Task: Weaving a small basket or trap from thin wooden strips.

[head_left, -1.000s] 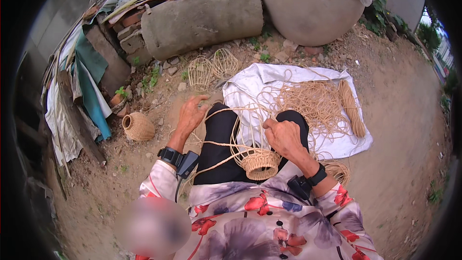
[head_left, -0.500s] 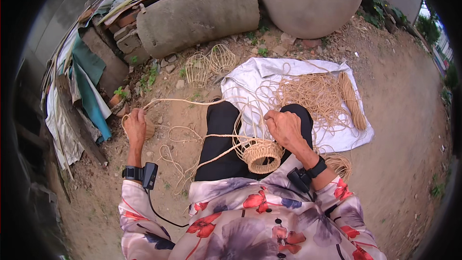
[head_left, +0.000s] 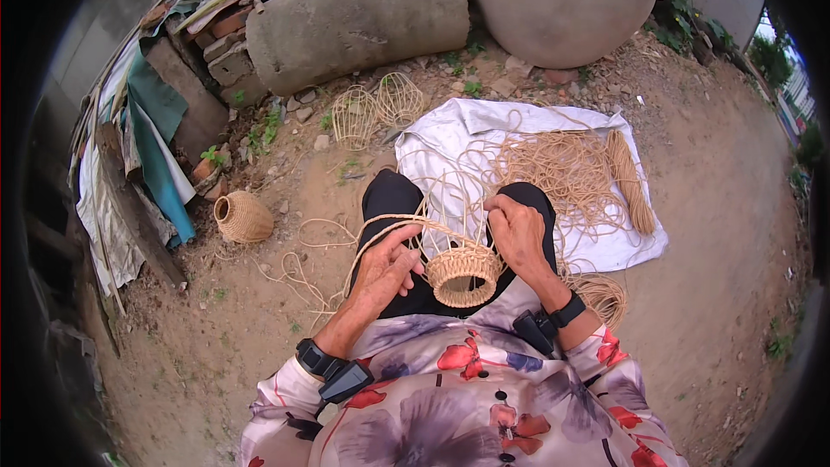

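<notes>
A partly woven tan basket (head_left: 462, 277) rests between my thighs, its braided ring toward me and bare wire ribs pointing away. My right hand (head_left: 517, 238) is closed around the ribs at its right side. My left hand (head_left: 385, 270) is at the basket's left side, fingers loosely curled and index stretched out. A tan cord (head_left: 385, 219) runs over that index finger to the weaving, and its slack loops trail down on the left. Whatever the left fingertips touch among the ribs is partly hidden.
A finished woven vase-shaped basket (head_left: 245, 217) lies on the ground to the left. Two bare wire frames (head_left: 354, 118) stand ahead. On the right, a white sack (head_left: 635, 252) bears a tangled cord pile (head_left: 558, 169) and a bundled hank (head_left: 629, 182). A concrete cylinder (head_left: 359, 24) lies beyond.
My left hand has come in from the far left, where it drew the cord out, to the basket's left side. The woven vase-shaped basket is now uncovered. The right hand stays on the ribs.
</notes>
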Demonstrator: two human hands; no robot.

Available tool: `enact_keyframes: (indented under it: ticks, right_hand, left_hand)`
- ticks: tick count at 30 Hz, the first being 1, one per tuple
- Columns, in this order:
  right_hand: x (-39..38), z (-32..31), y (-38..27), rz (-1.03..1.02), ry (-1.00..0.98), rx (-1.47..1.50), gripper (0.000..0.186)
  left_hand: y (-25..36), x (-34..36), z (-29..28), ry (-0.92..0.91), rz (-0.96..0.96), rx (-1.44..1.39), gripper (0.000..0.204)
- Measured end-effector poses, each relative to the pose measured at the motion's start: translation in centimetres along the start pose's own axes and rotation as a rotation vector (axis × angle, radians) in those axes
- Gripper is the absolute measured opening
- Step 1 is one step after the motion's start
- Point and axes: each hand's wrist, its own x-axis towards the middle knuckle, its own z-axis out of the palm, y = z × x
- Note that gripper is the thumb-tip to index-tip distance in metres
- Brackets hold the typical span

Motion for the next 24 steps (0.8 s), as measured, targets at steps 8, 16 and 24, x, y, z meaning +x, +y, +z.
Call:
enact_keyframes:
  ticks: [8, 16, 24]
  right_hand:
    - [-0.9, 0.1, 0.8, 0.065, 0.040, 0.034, 0.022]
    - [-0.9, -0.3, 0.6, 0.077, 0.023, 0.064, 0.021]
    - [-1.0, -0.5, 0.4, -0.074, 0.011, -0.115, 0.020]
  left_hand:
    - [1.2, 1.6, 1.8, -0.063, -0.108, -0.047, 0.027]
    - [2.8, 1.0, 2.2, 0.371, 0.808, 0.989, 0.018]
    - [1.6, 1.9, 1.1, 0.183, -0.064, -0.010, 0.026]
